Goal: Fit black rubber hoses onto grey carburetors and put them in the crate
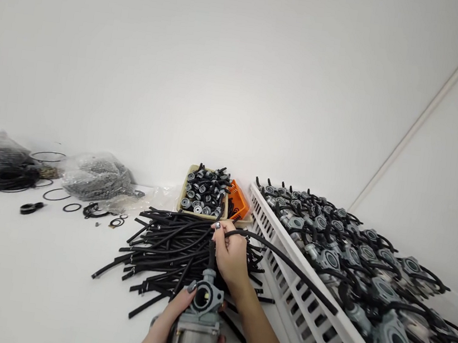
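Observation:
My left hand [169, 321] is wrapped around a grey metal carburetor [197, 325] at the bottom centre, thumb resting near its round opening. My right hand [231, 256] is closed on a long black rubber hose [285, 260] just above the carburetor's top fitting. The hose curves from my fingers out to the right over the crate's edge. Behind both hands lies a pile of cut black hoses [167, 253] on the white table.
A white slatted crate [302, 282] at right holds several carburetors with hoses attached. A beige tray [205, 192] of small black-and-silver parts and an orange bin [237, 201] sit behind the pile. Plastic bags [97, 176] and loose black rings [57, 194] lie at left.

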Demonstrator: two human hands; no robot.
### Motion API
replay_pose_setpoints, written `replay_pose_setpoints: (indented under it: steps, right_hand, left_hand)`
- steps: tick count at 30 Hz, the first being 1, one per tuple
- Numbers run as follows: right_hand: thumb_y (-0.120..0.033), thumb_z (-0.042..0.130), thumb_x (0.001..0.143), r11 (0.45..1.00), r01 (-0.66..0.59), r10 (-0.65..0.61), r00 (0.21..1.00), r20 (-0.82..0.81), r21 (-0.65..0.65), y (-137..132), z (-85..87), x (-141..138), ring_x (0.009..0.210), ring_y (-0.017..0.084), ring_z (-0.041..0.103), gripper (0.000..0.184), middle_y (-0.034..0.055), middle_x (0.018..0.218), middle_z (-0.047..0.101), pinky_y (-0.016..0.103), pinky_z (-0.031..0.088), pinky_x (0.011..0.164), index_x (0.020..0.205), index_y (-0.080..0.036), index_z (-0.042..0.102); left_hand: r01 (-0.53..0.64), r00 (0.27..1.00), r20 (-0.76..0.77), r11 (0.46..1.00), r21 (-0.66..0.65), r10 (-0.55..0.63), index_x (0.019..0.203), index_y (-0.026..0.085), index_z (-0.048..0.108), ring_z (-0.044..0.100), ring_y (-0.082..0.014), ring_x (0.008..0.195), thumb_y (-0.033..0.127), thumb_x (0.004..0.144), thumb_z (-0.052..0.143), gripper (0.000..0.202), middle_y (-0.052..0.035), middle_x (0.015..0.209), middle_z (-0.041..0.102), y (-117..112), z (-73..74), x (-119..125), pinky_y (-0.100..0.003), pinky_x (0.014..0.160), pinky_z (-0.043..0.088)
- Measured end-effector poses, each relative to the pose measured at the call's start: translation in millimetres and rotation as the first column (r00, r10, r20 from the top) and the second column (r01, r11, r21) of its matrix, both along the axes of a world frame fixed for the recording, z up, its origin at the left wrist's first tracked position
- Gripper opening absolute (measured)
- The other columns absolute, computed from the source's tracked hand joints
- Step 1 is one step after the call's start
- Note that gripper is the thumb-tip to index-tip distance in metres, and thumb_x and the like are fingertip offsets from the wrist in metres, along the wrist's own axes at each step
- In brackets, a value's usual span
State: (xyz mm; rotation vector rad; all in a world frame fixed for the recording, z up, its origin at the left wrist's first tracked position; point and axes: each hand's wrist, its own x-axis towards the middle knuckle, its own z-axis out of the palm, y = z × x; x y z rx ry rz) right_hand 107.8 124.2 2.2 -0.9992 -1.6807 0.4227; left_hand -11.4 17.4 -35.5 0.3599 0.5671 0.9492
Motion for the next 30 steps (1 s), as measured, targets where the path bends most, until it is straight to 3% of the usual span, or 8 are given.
replay_pose_setpoints:
  steps: [6,12,17,24,30]
  right_hand:
    - [-0.034,0.041,0.095,1.000,0.004,-0.004,1.000,-0.010,-0.015,-1,-1.1,1,0.048,0.010,0.047,0.026,-0.0027,0.062,0.056,0.021,0.034,0.047,0.091,-0.018,0.061]
    - [-0.037,0.041,0.096,1.000,-0.009,0.008,1.000,-0.013,-0.022,-1,-0.5,5,0.050,0.010,0.050,0.028,-0.0025,0.064,0.057,0.020,0.036,0.048,0.096,-0.018,0.062]
    - [-0.039,0.042,0.096,1.000,-0.009,0.010,1.000,-0.008,0.014,-1,-0.6,9,0.053,0.009,0.054,0.028,-0.0037,0.063,0.056,0.019,0.039,0.053,0.091,-0.018,0.060]
    - [-0.038,0.043,0.097,0.995,-0.042,0.047,0.997,-0.057,0.088,2,-4.8,9,0.046,0.006,0.048,0.025,-0.0057,0.061,0.052,0.019,0.036,0.049,0.090,-0.019,0.058]
    - [-0.037,0.043,0.098,0.995,-0.037,0.042,0.998,-0.050,0.090,1,-4.3,9,0.043,0.006,0.043,0.024,-0.0067,0.058,0.046,0.020,0.033,0.046,0.089,-0.020,0.058]
  left_hand:
    - [-0.017,1.000,-0.021,0.999,0.031,0.018,0.100,0.009,0.070,0.072,-0.0280,0.071,0.051,0.070,0.074,0.052,-0.0140,0.094,0.076,-2,4.2,1,-0.035,0.067,0.053]
    - [-0.027,0.992,-0.122,0.999,0.024,0.030,0.108,0.010,0.067,0.072,-0.0282,0.078,0.049,0.078,0.066,0.049,-0.0150,0.110,0.072,-5,6.6,-2,-0.036,0.073,0.054]
    - [-0.036,0.991,-0.133,0.999,-0.005,0.035,0.105,0.012,0.069,0.072,-0.0283,0.075,0.048,0.073,0.070,0.048,-0.0124,0.106,0.074,-6,13.2,-3,-0.036,0.071,0.056]
    - [-0.020,0.990,-0.138,0.999,0.042,0.025,0.095,0.016,0.069,0.073,-0.0277,0.072,0.045,0.074,0.067,0.036,-0.0095,0.096,0.075,-4,28.3,2,-0.036,0.067,0.059]
    - [-0.033,0.987,-0.153,0.999,0.038,0.038,0.094,0.015,0.070,0.073,-0.0297,0.075,0.044,0.075,0.065,0.035,-0.0097,0.095,0.075,-5,27.2,1,-0.037,0.070,0.060]
